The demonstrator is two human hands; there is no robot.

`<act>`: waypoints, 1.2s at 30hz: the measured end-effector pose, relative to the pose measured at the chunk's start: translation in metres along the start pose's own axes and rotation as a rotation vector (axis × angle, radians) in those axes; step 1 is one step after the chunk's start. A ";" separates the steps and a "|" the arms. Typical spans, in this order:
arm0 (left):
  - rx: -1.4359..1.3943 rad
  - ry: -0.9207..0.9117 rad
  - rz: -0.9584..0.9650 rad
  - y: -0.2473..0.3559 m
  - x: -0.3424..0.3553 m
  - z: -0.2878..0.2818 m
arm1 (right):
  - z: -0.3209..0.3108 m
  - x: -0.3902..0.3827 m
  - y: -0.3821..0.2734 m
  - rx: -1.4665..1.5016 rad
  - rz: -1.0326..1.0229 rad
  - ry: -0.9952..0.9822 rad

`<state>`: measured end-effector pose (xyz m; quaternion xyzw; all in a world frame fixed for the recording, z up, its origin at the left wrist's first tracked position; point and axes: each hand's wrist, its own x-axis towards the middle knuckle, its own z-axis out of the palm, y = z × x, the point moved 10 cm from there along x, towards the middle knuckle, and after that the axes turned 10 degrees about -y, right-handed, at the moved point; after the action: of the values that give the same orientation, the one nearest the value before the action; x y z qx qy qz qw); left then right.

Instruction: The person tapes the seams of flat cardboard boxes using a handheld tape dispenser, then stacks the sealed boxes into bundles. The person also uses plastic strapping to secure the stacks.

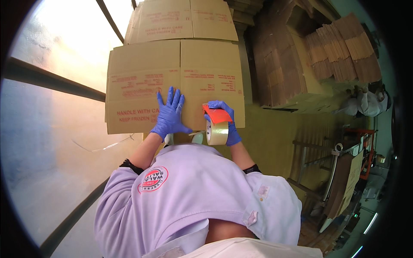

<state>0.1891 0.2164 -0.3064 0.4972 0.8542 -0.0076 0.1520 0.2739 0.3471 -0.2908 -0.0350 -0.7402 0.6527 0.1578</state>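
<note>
In front of me lies a flat brown cardboard carton (206,53) with red printing and a seam down its middle. My left hand (170,115), in a blue glove, rests on it just left of the seam, fingers spread. Over the near right part of the carton, my gloved right hand (228,120) is closed around a tape dispenser (218,116) with an orange-red guard. A roll of clear-yellowish packing tape (217,133) sits in the dispenser, close to the carton's near edge. My right palm and some of its fingers are hidden behind the dispenser.
Another printed carton (180,19) lies beyond the first. Stacks of folded cardboard (340,47) and large brown cardboard (279,64) stand at the far right. Lower right is a metal frame (312,157) near more cardboard. Another person (368,103) in pale clothes is at the right edge.
</note>
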 end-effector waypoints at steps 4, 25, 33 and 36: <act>0.013 -0.018 0.007 -0.003 0.003 -0.002 | -0.037 0.043 -0.035 0.354 -0.145 0.196; -0.048 -0.021 0.000 0.001 -0.001 0.002 | -0.016 0.010 0.026 0.595 0.225 0.144; 0.023 -0.011 -0.002 -0.001 -0.003 -0.004 | 0.005 0.055 0.019 0.995 0.525 -0.245; -0.007 0.011 -0.061 -0.021 -0.030 -0.004 | -0.024 0.022 -0.063 -0.061 -0.125 -0.356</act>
<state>0.1840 0.1808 -0.2976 0.4703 0.8699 -0.0066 0.1485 0.2697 0.3670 -0.2230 0.1225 -0.7764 0.6149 0.0636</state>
